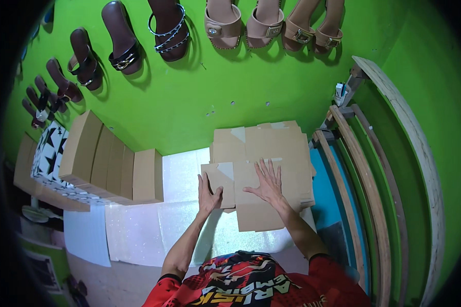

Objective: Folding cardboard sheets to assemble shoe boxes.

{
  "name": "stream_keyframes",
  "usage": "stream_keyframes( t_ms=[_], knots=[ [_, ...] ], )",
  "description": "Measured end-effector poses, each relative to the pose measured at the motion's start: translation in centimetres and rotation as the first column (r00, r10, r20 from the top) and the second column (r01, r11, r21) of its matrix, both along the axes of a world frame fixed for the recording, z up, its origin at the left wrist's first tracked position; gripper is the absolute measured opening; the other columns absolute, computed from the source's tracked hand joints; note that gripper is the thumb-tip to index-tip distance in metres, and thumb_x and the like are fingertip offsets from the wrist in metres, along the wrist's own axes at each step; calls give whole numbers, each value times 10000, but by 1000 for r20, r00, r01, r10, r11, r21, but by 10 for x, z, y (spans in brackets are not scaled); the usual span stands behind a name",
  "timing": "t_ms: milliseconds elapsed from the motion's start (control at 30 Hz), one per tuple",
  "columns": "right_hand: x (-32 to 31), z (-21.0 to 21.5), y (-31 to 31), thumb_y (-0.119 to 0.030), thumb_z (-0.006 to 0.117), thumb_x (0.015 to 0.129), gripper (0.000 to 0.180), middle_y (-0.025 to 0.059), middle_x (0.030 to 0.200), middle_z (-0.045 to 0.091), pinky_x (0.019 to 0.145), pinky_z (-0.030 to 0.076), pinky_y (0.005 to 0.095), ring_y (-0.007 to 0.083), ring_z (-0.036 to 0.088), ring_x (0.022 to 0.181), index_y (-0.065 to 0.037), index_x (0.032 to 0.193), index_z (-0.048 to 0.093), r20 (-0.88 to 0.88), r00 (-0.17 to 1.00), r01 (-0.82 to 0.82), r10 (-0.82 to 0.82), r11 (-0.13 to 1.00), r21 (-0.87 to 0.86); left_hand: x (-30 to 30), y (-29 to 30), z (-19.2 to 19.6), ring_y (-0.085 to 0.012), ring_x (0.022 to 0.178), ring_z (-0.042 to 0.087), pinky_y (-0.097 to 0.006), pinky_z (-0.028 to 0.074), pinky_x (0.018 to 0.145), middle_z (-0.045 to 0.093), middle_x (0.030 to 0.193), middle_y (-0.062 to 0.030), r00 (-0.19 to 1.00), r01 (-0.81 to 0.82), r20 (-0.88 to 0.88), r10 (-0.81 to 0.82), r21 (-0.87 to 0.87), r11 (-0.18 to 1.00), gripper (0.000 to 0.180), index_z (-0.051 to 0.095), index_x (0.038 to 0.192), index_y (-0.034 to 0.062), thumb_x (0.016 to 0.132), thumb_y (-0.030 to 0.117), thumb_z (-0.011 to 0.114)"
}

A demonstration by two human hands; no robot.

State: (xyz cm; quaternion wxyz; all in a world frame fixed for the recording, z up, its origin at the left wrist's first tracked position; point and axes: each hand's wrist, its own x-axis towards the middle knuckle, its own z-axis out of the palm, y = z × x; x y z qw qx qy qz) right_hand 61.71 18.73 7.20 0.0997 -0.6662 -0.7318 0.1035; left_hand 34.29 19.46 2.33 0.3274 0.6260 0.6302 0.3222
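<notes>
A stack of flat, unfolded brown cardboard boxes (276,143) lies on the table against the wall. On top of it rests one flat cardboard sheet (220,187) with a fold line and a pale patch near its upper left. My left hand (208,194) is at the sheet's left edge, thumb spread from the fingers and lying on the cardboard. Spread wide, my right hand (267,185) presses flat on the cardboard right of the fold. Neither hand is gripping anything.
A row of upright brown boxes (107,163) stands at the table's left, beside black-and-white patterned boxes (48,153). A shiny pale sheet (179,220) covers the table. Wooden rails (361,179) rise at the right. Sandals (223,28) hang on the green wall.
</notes>
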Motion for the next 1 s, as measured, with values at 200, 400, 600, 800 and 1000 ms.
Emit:
stream_keyframes(
  t_ms=[200,400,600,800,1000],
  knots=[
    [-34,-12,-17,-806,739,746,1220,163,1758,203,1260,48,709,416,94,1631,-98,1658,347,0,999,-34,34,998,60,-40,-20,-18,-456,1571,278,-462,299,1276,243,1676,-355,999,-40,21,41,-41,998,992,266,1665,23,868,267,804],
    [-82,-20,-37,-782,736,768,1159,168,1755,206,1254,41,722,446,108,1622,-130,1654,371,45,985,-167,164,983,80,-96,-63,-37,-351,1402,536,-412,418,1201,516,1522,-293,981,-116,142,130,-104,988,867,345,1603,-84,861,43,775],
    [-158,-49,-78,-772,711,793,1116,200,1734,250,1240,34,739,473,126,1609,-145,1654,375,63,959,-282,278,956,79,-171,-121,-49,-333,1357,579,-395,479,1141,540,1497,-279,964,-212,119,239,-203,956,870,337,1609,-80,856,16,762],
    [-255,-82,-124,-789,682,809,1100,209,1726,270,1238,19,744,463,169,1605,-178,1665,358,-29,888,-458,458,880,-123,-284,-200,-92,-406,1333,583,-429,462,1160,550,1466,-286,896,-435,65,440,-76,897,742,480,1528,-59,833,13,730],
    [-315,-116,-153,-683,878,646,1268,236,1623,406,1245,74,734,443,339,1521,-66,1630,369,10,921,-384,389,914,-129,-347,-236,-90,-445,1487,425,-481,309,1268,488,1558,-319,906,-417,-165,389,-201,886,824,466,1545,-50,812,210,740]
  ],
)
